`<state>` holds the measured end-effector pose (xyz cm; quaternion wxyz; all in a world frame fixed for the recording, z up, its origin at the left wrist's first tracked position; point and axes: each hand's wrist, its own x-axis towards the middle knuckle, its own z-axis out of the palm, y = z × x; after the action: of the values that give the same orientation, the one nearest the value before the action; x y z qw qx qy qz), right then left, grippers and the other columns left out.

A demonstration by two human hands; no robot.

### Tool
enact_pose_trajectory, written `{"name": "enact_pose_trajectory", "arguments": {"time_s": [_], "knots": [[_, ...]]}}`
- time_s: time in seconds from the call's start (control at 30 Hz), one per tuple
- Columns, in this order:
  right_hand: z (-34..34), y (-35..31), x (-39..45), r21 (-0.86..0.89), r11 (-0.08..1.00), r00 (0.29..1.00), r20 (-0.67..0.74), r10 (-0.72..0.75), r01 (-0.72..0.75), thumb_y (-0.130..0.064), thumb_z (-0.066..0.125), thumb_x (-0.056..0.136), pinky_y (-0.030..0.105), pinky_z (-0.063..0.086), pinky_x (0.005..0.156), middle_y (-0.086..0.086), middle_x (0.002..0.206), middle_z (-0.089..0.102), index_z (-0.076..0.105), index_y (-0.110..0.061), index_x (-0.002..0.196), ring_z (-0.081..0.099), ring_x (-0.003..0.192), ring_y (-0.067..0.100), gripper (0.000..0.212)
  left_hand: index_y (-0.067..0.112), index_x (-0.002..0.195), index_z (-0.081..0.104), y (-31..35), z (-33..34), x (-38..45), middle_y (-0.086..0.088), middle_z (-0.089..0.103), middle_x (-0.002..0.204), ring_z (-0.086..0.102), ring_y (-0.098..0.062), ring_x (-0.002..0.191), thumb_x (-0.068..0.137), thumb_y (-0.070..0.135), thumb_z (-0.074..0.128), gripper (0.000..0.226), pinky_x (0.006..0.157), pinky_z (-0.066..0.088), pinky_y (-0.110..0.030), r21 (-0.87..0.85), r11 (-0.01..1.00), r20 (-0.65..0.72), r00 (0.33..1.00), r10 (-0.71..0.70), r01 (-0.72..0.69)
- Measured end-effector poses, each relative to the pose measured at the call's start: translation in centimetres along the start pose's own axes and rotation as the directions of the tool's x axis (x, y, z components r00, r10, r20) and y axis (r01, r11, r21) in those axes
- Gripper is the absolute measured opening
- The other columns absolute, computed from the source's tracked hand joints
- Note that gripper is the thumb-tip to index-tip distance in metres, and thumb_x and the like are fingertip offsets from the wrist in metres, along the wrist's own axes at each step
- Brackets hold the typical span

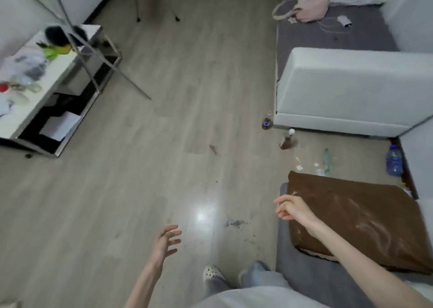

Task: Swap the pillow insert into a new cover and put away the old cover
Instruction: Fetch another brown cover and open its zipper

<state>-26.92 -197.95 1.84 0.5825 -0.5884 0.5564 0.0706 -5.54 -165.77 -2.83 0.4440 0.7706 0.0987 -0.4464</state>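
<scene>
Brown satin-like rectangular pillow [365, 223] lies flat on a grey upholstered seat [311, 282], at the seat's far end. Landmark for all positions: the pillow. Long axis runs from its far-left corner toward the near right, obliquely across the view; the near-right corner is cut off by the frame edge.

Right hand [293, 208] hovers over the pillow's left short edge, fingers loosely curled and apart, clamped on nothing. Contact with the fabric: cannot tell; the fingertips appear just above or off the edge. Forearm crosses over the pillow's near-left part and hides some of it.

Left hand [165, 242] is well to the left of the pillow, over bare wood-look floor [164, 120], fingers spread, empty. The right hand is clearly the nearer one; judgement: the first grasp falls to it, at the left edge or far-left corner.

Hard to make out:
- No zip or opening visible on the pillow; which side opens is unknown.
- A pale strip shows under the pillow's near edge; insert, lining or something else, undecided.
- No new cover identifiable anywhere in view.
- Beyond the pillow, small bottles and litter on the floor, blurred.

Task judged at its start: the brown cover is on.
</scene>
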Motion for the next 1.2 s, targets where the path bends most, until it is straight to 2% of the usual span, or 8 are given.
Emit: {"name": "enact_pose_trajectory", "arguments": {"time_s": [0.2, 0.4, 0.53, 0.77, 0.87, 0.97, 1.07, 1.2], "knots": [[9.2, -3.1, 1.3, -0.144, 0.989, 0.997, 0.073, 0.026, -0.016, 0.015, 0.033, 0.086, 0.017, 0.043, 0.044, 0.012, 0.065, 0.058, 0.059, 0.010, 0.111, 0.054, 0.046, 0.012, 0.037, 0.015, 0.105, 0.065, -7.0, -10.0, -0.7, -0.005, 0.069, 0.096, 0.061, -0.022, 0.079, 0.091, 0.005, 0.052, 0.022, 0.075, 0.044, -0.034, -0.100, 0.983, -0.143, 0.975, -0.170, 0.157], [13.6, -1.2, 3.5, -0.318, 0.941, 0.984, 0.096, 0.148, -0.111, 0.015, 0.030, 0.087, 0.019, 0.039, 0.039, 0.013, 0.065, 0.058, 0.058, 0.012, 0.112, 0.049, 0.053, 0.020, 0.038, 0.011, 0.105, 0.065, -7.8, -13.1, 0.4, -0.006, 0.066, 0.094, 0.060, -0.024, 0.080, 0.089, 0.003, 0.055, 0.020, 0.074, 0.042, -0.033, -0.105, 0.957, -0.156, 0.946, -0.285, 0.271], [13.9, -0.8, 4.8, -0.420, 0.896, 0.973, 0.103, 0.206, -0.145, 0.012, 0.032, 0.088, 0.020, 0.036, 0.040, 0.011, 0.063, 0.059, 0.061, 0.004, 0.106, 0.051, 0.051, 0.017, 0.035, 0.014, 0.106, 0.063, -3.1, -14.2, 3.6, -0.006, 0.066, 0.098, 0.059, -0.022, 0.082, 0.091, 0.006, 0.053, 0.020, 0.073, 0.042, -0.031, -0.047, 0.977, -0.141, 0.967, -0.213, 0.209], [13.0, -4.4, 11.9, -0.439, 0.884, 0.974, 0.072, 0.216, -0.164, 0.013, 0.035, 0.088, 0.015, 0.032, 0.030, 0.008, 0.046, 0.056, 0.061, 0.002, 0.081, 0.046, 0.027, 0.010, 0.030, 0.013, 0.110, 0.058, 9.9, -15.4, 12.3, -0.007, 0.063, 0.101, 0.054, -0.020, 0.081, 0.095, 0.004, 0.043, 0.023, 0.069, 0.038, -0.027, 0.004, 0.998, -0.164, 0.984, -0.066, 0.068], [12.2, -8.0, 15.8, -0.448, 0.876, 0.969, 0.075, 0.235, -0.178, 0.010, 0.046, 0.086, 0.016, 0.041, 0.047, 0.011, 0.057, 0.063, 0.068, -0.001, 0.068, 0.056, 0.048, 0.016, 0.030, 0.014, 0.109, 0.059, 14.9, -15.4, 15.5, -0.005, 0.063, 0.099, 0.055, -0.018, 0.079, 0.095, 0.004, 0.043, 0.023, 0.069, 0.039, -0.027, -0.012, 0.997, -0.187, 0.979, -0.077, 0.076], [11.6, -12.5, 19.9, -0.401, 0.901, 0.973, 0.081, 0.214, -0.165, 0.014, 0.048, 0.081, 0.030, 0.044, 0.066, 0.012, 0.064, 0.064, 0.070, -0.004, 0.068, 0.061, 0.062, 0.021, 0.031, 0.018, 0.104, 0.061, 19.3, -14.7, 18.6, -0.003, 0.065, 0.099, 0.057, -0.017, 0.079, 0.095, 0.007, 0.044, 0.021, 0.069, 0.041, -0.028, 0.016, 0.998, -0.185, 0.981, -0.050, 0.054], [10.7, -18.5, 23.7, -0.328, 0.934, 0.982, 0.080, 0.174, -0.139, 0.017, 0.041, 0.083, 0.035, 0.043, 0.058, 0.015, 0.060, 0.060, 0.064, 0.001, 0.076, 0.054, 0.058, 0.030, 0.029, 0.018, 0.104, 0.061, 23.0, -13.6, 21.6, -0.003, 0.066, 0.100, 0.058, -0.018, 0.083, 0.096, 0.008, 0.044, 0.021, 0.069, 0.043, -0.029, 0.026, 0.996, -0.164, 0.984, -0.075, 0.080], [9.5, -28.1, 28.3, -0.272, 0.957, 0.991, 0.062, 0.122, -0.101, 0.014, 0.036, 0.084, 0.023, 0.042, 0.045, 0.015, 0.062, 0.059, 0.063, 0.001, 0.085, 0.053, 0.044, 0.018, 0.030, 0.017, 0.103, 0.061, 26.5, -11.2, 25.0, -0.006, 0.066, 0.102, 0.058, -0.021, 0.084, 0.096, 0.008, 0.045, 0.020, 0.069, 0.044, -0.030, 0.021, 0.995, -0.120, 0.988, -0.092, 0.096]]}}
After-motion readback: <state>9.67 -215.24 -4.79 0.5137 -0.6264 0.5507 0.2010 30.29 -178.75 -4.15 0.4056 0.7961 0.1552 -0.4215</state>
